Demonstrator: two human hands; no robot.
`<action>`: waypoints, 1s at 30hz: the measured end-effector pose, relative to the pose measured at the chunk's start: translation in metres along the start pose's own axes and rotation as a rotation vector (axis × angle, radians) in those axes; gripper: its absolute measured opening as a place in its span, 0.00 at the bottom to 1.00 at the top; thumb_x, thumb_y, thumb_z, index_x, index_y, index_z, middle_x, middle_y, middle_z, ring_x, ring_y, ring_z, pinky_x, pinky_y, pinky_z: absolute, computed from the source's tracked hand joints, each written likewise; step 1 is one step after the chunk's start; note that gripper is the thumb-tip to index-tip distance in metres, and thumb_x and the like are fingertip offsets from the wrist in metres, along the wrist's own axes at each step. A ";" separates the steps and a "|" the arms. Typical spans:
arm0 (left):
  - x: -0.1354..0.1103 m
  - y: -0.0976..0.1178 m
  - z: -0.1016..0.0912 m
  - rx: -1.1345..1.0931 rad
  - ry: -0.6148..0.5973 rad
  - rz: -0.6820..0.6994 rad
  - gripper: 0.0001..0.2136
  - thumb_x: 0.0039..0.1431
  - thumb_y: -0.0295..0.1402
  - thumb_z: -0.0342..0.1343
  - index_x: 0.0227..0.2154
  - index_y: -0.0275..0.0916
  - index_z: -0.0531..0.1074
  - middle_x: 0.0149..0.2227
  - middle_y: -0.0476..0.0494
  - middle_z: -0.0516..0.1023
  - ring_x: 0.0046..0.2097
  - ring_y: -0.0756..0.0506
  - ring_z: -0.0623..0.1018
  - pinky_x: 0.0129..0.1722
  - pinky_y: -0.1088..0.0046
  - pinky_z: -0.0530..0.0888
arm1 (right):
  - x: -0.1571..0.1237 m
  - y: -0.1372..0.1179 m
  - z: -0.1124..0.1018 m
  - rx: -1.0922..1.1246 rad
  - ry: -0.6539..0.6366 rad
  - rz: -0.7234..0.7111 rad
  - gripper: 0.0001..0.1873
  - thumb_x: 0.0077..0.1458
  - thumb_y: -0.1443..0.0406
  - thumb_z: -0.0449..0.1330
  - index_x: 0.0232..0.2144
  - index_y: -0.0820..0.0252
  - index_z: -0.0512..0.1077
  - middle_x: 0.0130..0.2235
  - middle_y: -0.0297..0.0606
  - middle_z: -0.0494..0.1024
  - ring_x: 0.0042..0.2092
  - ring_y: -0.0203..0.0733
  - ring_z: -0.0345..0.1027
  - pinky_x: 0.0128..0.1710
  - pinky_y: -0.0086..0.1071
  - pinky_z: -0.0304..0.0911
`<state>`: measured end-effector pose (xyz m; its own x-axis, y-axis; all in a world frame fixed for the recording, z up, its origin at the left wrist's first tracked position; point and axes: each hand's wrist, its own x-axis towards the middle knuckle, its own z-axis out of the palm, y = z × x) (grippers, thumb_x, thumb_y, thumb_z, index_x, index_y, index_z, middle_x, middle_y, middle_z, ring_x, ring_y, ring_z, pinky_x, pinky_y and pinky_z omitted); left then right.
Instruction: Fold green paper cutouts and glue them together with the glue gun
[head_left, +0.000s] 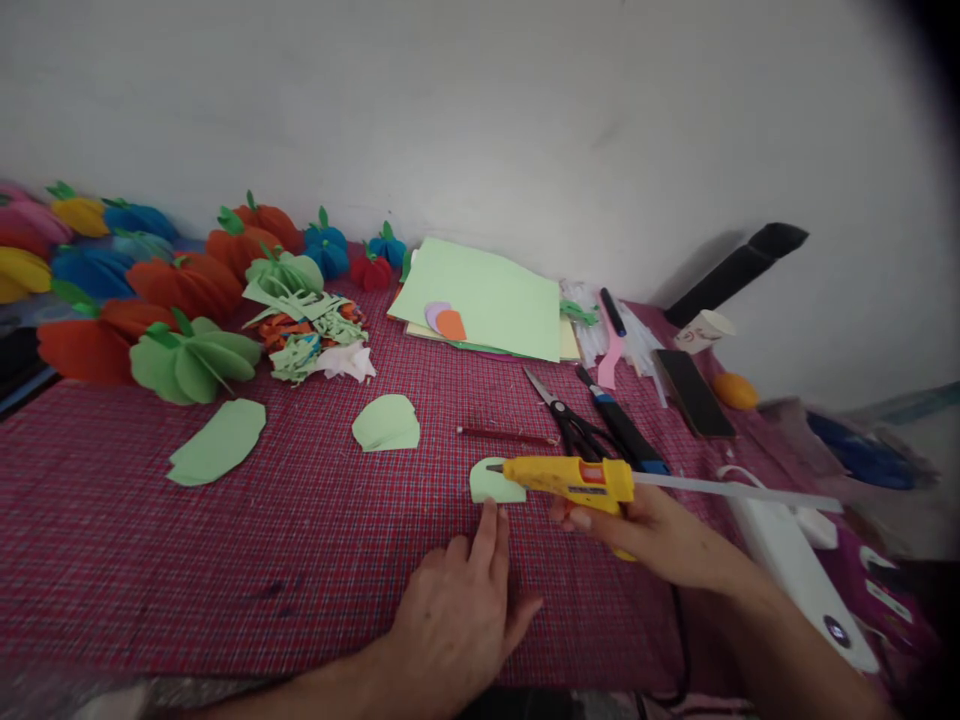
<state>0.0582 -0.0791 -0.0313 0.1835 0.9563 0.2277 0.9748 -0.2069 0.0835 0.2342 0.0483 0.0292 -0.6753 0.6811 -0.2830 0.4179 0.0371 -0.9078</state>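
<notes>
My right hand [660, 530] is wrapped round a yellow hot glue gun [570, 478], with a long clear glue stick [735, 490] sticking out of its back. The gun's nozzle is over a small light green paper piece [484, 485], rounded at the top; whether it touches cannot be told. My left hand [461, 615] presses the lower edge of that piece with its outstretched fingertips, thumb apart. To the left lie a stack of cut green paper [386, 423] and a larger green paper piece [217, 443]. Just behind the gun is a dark red pencil [508, 435].
Black scissors [570, 415] and a blue-black cutter [622, 420] lie behind the gun. Green paper sheets [487, 290], paper scraps [315, 335] and several paper pumpkins [195, 360] line the back. At right are a phone [695, 392], an orange fruit [735, 391], a paper cup [705, 330] and a white power strip [802, 580].
</notes>
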 end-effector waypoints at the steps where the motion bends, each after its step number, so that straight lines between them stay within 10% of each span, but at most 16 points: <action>1: 0.000 0.000 0.000 -0.007 0.004 -0.002 0.27 0.54 0.45 0.52 0.51 0.29 0.68 0.52 0.30 0.71 0.30 0.44 0.76 0.23 0.65 0.75 | 0.002 -0.001 -0.001 -0.025 -0.013 -0.007 0.10 0.51 0.63 0.61 0.37 0.54 0.76 0.32 0.35 0.78 0.36 0.41 0.71 0.37 0.34 0.69; 30: 0.002 0.001 0.005 -0.025 0.036 -0.014 0.31 0.52 0.52 0.50 0.49 0.30 0.70 0.54 0.27 0.69 0.25 0.46 0.73 0.18 0.68 0.69 | 0.011 0.005 -0.001 -0.241 0.026 -0.017 0.11 0.49 0.61 0.62 0.37 0.52 0.75 0.28 0.34 0.75 0.27 0.39 0.66 0.28 0.31 0.68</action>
<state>0.0604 -0.0760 -0.0358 0.1650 0.9511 0.2612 0.9736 -0.1993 0.1108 0.2297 0.0564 0.0218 -0.6684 0.6978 -0.2576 0.5422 0.2200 -0.8109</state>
